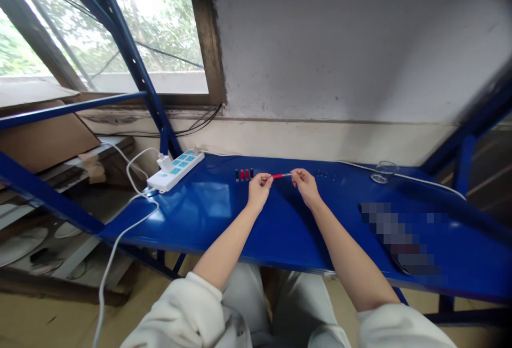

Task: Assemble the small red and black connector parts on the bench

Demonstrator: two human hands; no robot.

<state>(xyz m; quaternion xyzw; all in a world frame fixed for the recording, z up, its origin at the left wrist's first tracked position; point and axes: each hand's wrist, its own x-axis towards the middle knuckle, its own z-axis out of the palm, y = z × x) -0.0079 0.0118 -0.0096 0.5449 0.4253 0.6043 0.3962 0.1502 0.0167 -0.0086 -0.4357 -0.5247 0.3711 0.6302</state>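
Between my hands, above the blue table (224,220), a slim red pen (279,176) lies almost level, with a red barrel and a paler, silvery section on the right. My left hand (259,191) pinches its red end. At the other end, the fingers of my right hand (305,184) are closed around the pale tip; the exact tip is hidden. Just left of my left hand, several short red and black cylinders (244,175) stand in a row. Small dark pieces (322,173) lie to the right of my right hand, too tiny to make out.
A white power strip (176,171) with a plug and cable occupies the table's left end. Toward the back right sits a clear round container (380,177) near a white cable (430,184). A blurred-out dark flat object (396,236) lies at the right front. Blue frame posts (150,92) flank the table.
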